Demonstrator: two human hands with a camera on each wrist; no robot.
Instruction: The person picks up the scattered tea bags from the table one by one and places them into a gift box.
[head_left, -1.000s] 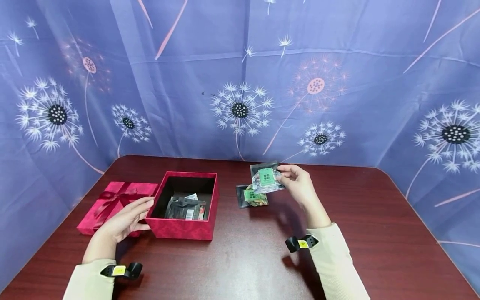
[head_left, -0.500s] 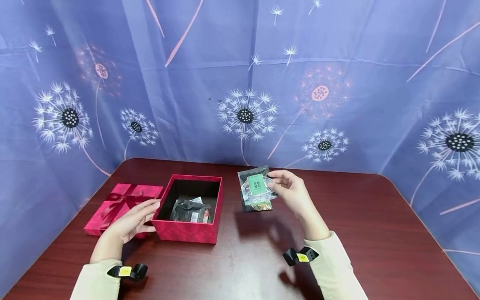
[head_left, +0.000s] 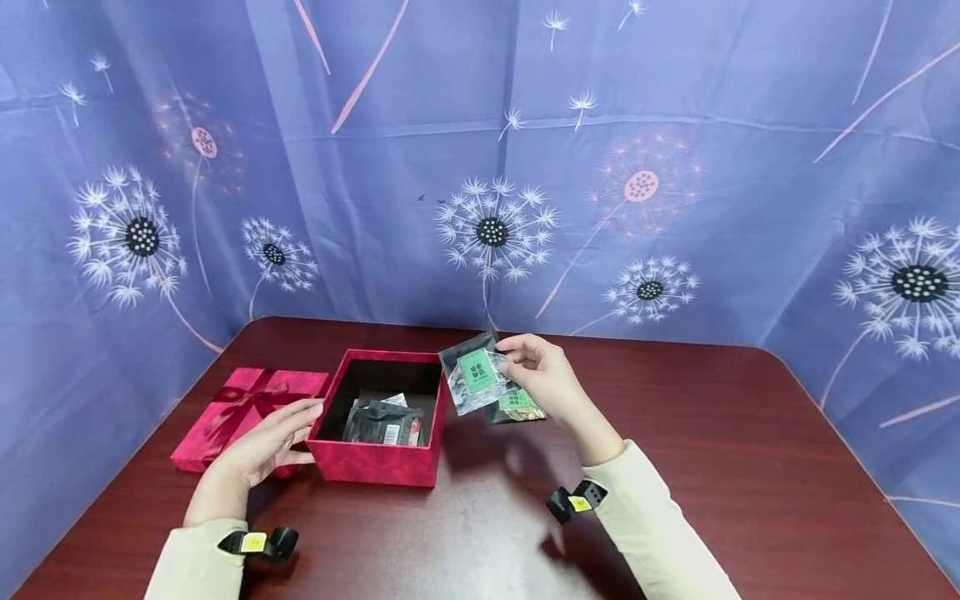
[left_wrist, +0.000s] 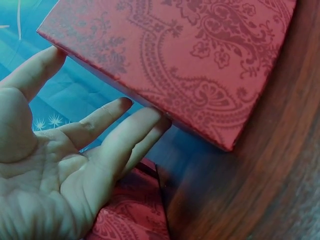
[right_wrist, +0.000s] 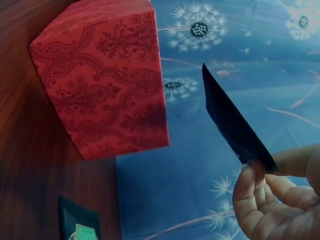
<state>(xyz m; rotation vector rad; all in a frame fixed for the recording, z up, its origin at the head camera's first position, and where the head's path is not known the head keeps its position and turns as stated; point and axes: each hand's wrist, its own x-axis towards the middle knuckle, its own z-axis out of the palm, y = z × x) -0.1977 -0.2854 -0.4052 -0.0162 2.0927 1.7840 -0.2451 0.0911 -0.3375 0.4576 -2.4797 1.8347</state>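
Note:
A red patterned gift box (head_left: 375, 461) stands uncovered on the table, with several dark sachets (head_left: 367, 422) lying inside. My left hand (head_left: 258, 446) rests its extended fingertips against the box's left side; the left wrist view shows these fingers (left_wrist: 112, 135) touching the wall. My right hand (head_left: 543, 379) pinches a dark sachet with a green label (head_left: 477, 371) by its right edge, just right of the box and above the table. In the right wrist view this sachet appears edge-on, near the box. Partly hidden behind it, a second green-labelled sachet (head_left: 519, 406) lies flat on the table.
The box's red lid (head_left: 217, 417), tied with a dark red ribbon bow (head_left: 247, 400), lies to the left, partly behind my left hand. A blue dandelion-print curtain (head_left: 375, 208) hangs behind the brown table (head_left: 712, 442).
My right hand has carried the pinched sachet leftward, from above the lying sachet to beside the box's right wall. The left hand stays at the box. The head view has shifted slightly.

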